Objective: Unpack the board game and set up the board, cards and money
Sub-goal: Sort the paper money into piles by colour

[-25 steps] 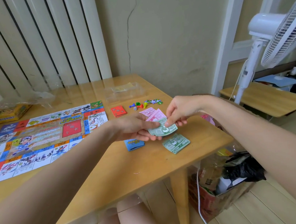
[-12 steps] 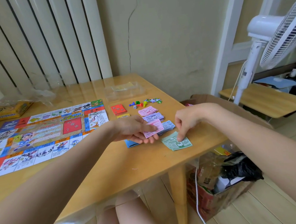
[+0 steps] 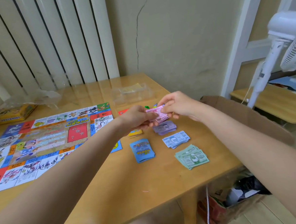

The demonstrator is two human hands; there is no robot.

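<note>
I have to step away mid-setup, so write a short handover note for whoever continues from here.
Hands: left hand and right hand both pinch the pink paper banknotes above the wooden table.
Placed: colourful game board unfolded; blue card deck, purple banknote pile, blue banknote pile, green banknote pile laid out.
Left: set down the pink notes as their own pile.

Below your left hand (image 3: 137, 119), the counter (image 3: 124, 180) looks like glossy wood; the printed board (image 3: 46, 143) and pink notes (image 3: 157, 114) look like matt paper.
</note>
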